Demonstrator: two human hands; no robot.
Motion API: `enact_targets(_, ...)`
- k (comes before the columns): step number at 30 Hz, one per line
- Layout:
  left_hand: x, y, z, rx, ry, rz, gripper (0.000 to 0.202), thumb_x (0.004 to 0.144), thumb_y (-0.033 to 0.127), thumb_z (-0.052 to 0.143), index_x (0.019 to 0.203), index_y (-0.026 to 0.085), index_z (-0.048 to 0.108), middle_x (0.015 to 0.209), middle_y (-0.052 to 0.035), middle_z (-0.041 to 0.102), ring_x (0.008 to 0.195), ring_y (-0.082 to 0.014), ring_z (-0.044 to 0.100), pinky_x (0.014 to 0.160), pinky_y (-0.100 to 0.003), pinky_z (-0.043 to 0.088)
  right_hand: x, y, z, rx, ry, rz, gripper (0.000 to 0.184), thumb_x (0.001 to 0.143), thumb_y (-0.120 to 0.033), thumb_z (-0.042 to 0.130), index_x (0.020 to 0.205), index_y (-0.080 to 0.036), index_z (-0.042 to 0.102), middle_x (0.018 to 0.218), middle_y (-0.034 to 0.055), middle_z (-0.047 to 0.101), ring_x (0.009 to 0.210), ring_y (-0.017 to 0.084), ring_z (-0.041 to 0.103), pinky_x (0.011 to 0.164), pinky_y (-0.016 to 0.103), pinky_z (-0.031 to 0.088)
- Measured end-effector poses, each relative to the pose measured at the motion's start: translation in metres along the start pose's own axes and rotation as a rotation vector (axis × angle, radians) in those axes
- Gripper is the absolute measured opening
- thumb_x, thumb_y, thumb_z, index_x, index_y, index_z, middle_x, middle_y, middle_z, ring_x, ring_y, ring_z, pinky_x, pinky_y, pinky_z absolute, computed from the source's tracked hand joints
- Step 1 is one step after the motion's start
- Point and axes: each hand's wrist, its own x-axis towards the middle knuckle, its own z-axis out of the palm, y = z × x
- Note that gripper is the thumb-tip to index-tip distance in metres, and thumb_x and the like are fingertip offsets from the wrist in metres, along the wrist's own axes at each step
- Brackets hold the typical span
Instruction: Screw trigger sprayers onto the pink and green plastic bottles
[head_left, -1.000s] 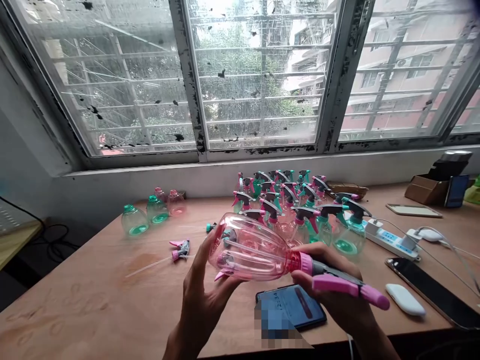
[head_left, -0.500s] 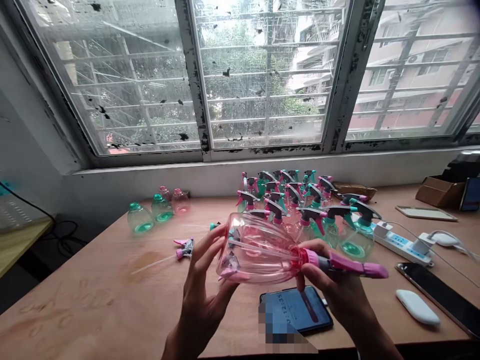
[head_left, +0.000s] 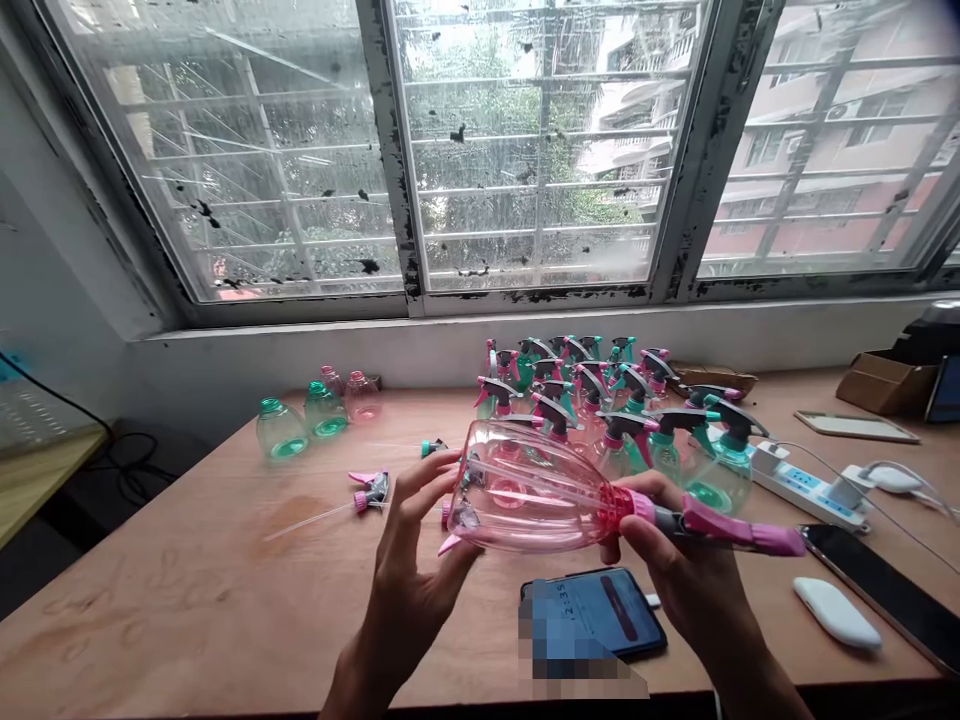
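Note:
A clear pink spray bottle lies sideways in the air between my hands, its pink and grey trigger head pointing right. My left hand grips the wide base end, fingers on the far side and thumb below. At the neck, my right hand pinches the pink collar with thumb and fingers. Through the bottle wall a straw shows along its length. On the table left of my left hand lies a loose pink spray head with a thin tube. A green-collared spray head is partly hidden behind my left fingers.
Several assembled spray bottles stand grouped behind the held bottle. Several headless bottles stand at the back left. A lit phone lies below my hands. To the right are a power strip, a white oval case and a dark phone.
The bottle and my right hand have shifted slightly right. My left hand keeps its hold on the base, also a little further right. The camera view has tilted slightly.

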Motion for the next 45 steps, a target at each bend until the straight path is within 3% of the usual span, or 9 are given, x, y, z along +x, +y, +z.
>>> enact_targets(5,0.001,0.004,-0.003,-0.078,-0.042,-0.154,0.060,0.104,0.069,0.076,0.152,0.036,0.062,0.173,-0.0139,0.055,0.166,-0.0424,0.050,0.132,-0.069,0.050,-0.007,-0.015,0.015,-0.274,0.194,-0.077,0.021,0.089,-0.042,0.099,0.097,-0.029,0.086,0.076,-0.0016,0.081,0.063,0.021,0.072,0.056,0.027,0.058)
enact_targets(13,0.004,0.002,-0.007,0.128,0.004,0.075,0.058,0.113,0.027,0.077,0.166,0.033,0.053,0.169,-0.0128,0.060,0.164,-0.0279,0.055,0.132,-0.044,0.054,-0.008,-0.020,0.029,0.086,0.125,0.121,0.036,0.087,-0.058,0.100,0.094,-0.027,0.083,0.073,-0.0010,0.085,0.061,0.019,0.077,0.060,0.026,0.060)
enact_targets(17,-0.001,0.003,-0.007,0.168,-0.034,-0.032,0.079,0.104,0.060,0.082,0.169,0.027,0.051,0.164,-0.0200,0.065,0.158,-0.0391,0.063,0.127,-0.055,0.058,-0.011,-0.016,0.029,-0.146,0.174,0.015,0.031,0.085,-0.050,0.102,0.097,-0.028,0.085,0.076,0.0009,0.087,0.066,0.023,0.079,0.063,0.030,0.060)
enact_targets(19,-0.002,0.004,-0.006,0.140,-0.010,-0.071,0.074,0.106,0.068,0.074,0.165,0.027,0.055,0.165,-0.0204,0.066,0.158,-0.0406,0.063,0.126,-0.058,0.059,-0.012,-0.014,0.028,-0.257,0.197,-0.029,0.030,0.084,-0.049,0.103,0.097,-0.028,0.085,0.073,0.0000,0.085,0.067,0.024,0.078,0.064,0.031,0.058)
enact_targets(27,0.006,0.004,-0.001,0.133,0.055,0.120,0.058,0.108,0.028,0.083,0.160,0.029,0.056,0.166,-0.0148,0.063,0.163,-0.0275,0.058,0.133,-0.046,0.052,-0.002,-0.006,0.023,0.100,0.093,0.109,0.036,0.092,-0.055,0.097,0.098,-0.025,0.079,0.068,-0.0003,0.084,0.060,0.022,0.078,0.063,0.030,0.064)
enact_targets(33,0.001,-0.004,-0.004,-0.006,-0.046,-0.109,0.053,0.106,0.066,0.075,0.142,0.029,0.063,0.170,-0.0196,0.061,0.162,-0.0393,0.058,0.127,-0.061,0.056,-0.004,-0.009,0.022,-0.107,0.157,0.053,0.031,0.087,-0.048,0.103,0.099,-0.026,0.085,0.081,0.0021,0.087,0.072,0.022,0.082,0.069,0.028,0.066)
enact_targets(40,0.002,-0.004,0.000,-0.047,0.070,0.073,0.056,0.108,0.027,0.084,0.159,0.033,0.060,0.169,-0.0092,0.062,0.164,-0.0237,0.056,0.134,-0.039,0.050,0.006,0.008,0.011,0.268,-0.110,0.166,0.025,0.101,-0.046,0.092,0.101,-0.023,0.082,0.076,0.0023,0.087,0.063,0.022,0.083,0.064,0.031,0.067)
enact_targets(42,0.002,-0.003,0.001,-0.028,0.064,0.085,0.058,0.109,0.022,0.082,0.161,0.033,0.058,0.170,-0.0094,0.061,0.165,-0.0242,0.055,0.135,-0.041,0.050,0.007,0.011,0.010,0.276,-0.090,0.162,0.026,0.101,-0.046,0.091,0.100,-0.022,0.082,0.077,0.0032,0.087,0.062,0.022,0.082,0.061,0.031,0.067)
enact_targets(45,0.002,0.000,0.000,0.016,0.013,0.021,0.074,0.101,0.038,0.092,0.164,0.032,0.054,0.173,-0.0131,0.058,0.167,-0.0324,0.053,0.136,-0.050,0.049,0.002,0.012,0.012,0.064,0.022,0.097,0.026,0.096,-0.045,0.096,0.102,-0.023,0.083,0.076,0.0036,0.087,0.064,0.023,0.081,0.061,0.031,0.066)
